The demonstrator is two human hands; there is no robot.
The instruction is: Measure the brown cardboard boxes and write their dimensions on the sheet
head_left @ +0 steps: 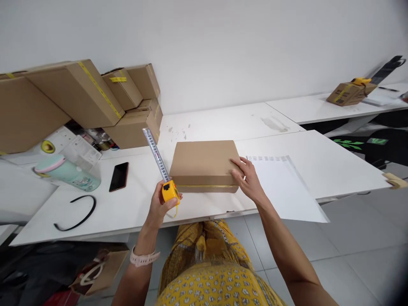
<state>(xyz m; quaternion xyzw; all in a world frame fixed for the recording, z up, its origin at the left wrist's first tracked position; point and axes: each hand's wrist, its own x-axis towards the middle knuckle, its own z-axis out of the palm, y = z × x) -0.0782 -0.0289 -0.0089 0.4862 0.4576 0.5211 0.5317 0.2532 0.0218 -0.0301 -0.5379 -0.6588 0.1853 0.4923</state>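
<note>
In my left hand (159, 204) is a yellow tape measure (171, 192), gripped by its case. Its metal blade (156, 155) sticks out up and to the left, numbers facing me, beside the near left corner of a brown cardboard box (205, 159). That box lies closed on the white table (140, 210) in front of me, with a thin yellow line along its near side. My right hand (247, 176) rests on the box's right end, thumb and fingers bent against the top and side. Some of its fingertips are hidden.
Stacked cardboard boxes (73, 91) stand at the back left. Nearby are a mint tumbler (68, 172), a phone (119, 177) and a black headband (86, 216). White paper (283, 187) overhangs the table's front edge. A small box (346, 94) sits far right.
</note>
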